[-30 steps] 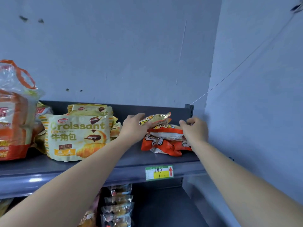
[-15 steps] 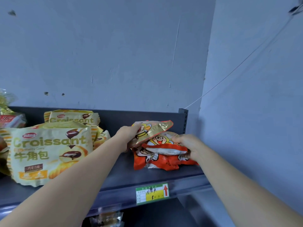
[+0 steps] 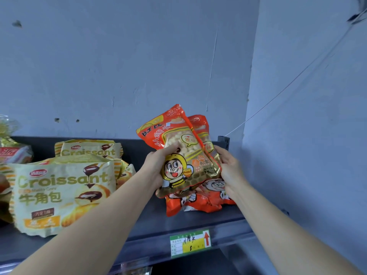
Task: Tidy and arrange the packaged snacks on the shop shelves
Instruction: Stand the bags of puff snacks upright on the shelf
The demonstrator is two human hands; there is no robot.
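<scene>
presently held: front snack bag (image 3: 182,153), orange and gold, cartoon bee on the lower half, clear window of small pale balls; up above the shelf, top leaning left.
behind it: second snack bag (image 3: 201,129), same orange print, mostly hidden, only top and right side showing.
left hand (image 3: 155,171): curled round the left edge of the front snack bag, thumb over its face by the bee's head.
right hand (image 3: 231,169): clasping the right edges of both held bags, fingertips out of sight behind.
beneath the held pair: heap of orange snack bags (image 3: 198,205), lying flat at the right end of the shelf; contact with the held bags unclear.
shelf (image 3: 143,221): dark grey metal against a pale blue wall; upright post (image 3: 223,140) at the far right corner.
price label (image 3: 190,243): green and yellow, red arrow pointing up, on the near lip below the heap.
left of the hands: large croissant bag (image 3: 59,195), cream and yellow, standing near the front; rear croissant bag (image 3: 89,150) farther back, partly covered.
far left edge: red-and-white packet (image 3: 14,154), cut off, kind unclear.
right wall: thin wire (image 3: 288,88) slanting up from near the post.
under the shelf: blurred packets (image 3: 135,270), too dim to name.
</scene>
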